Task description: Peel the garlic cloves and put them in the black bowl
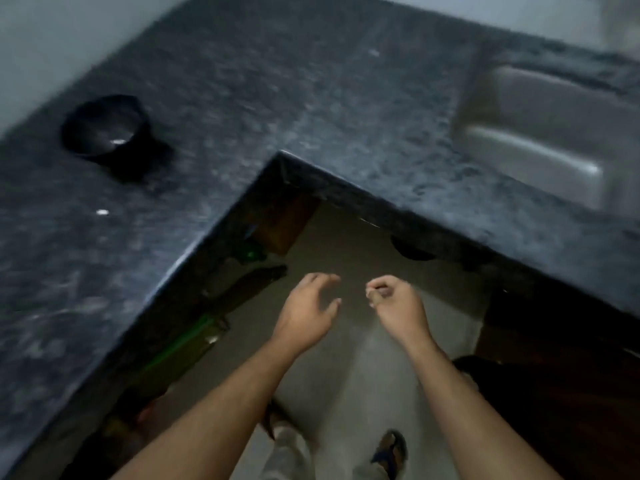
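No text, label, brand, number or sign can be read anywhere in the blurred view, neither on the round black bowl (105, 128) nor on the dark speckled stone worktop (263, 95).

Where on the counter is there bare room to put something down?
The widest bare stretch of the counter lies between the black bowl and the sink. There is more bare surface near its left front edge, beyond a small white bit. Nowhere looks crowded; blur may hide small things.
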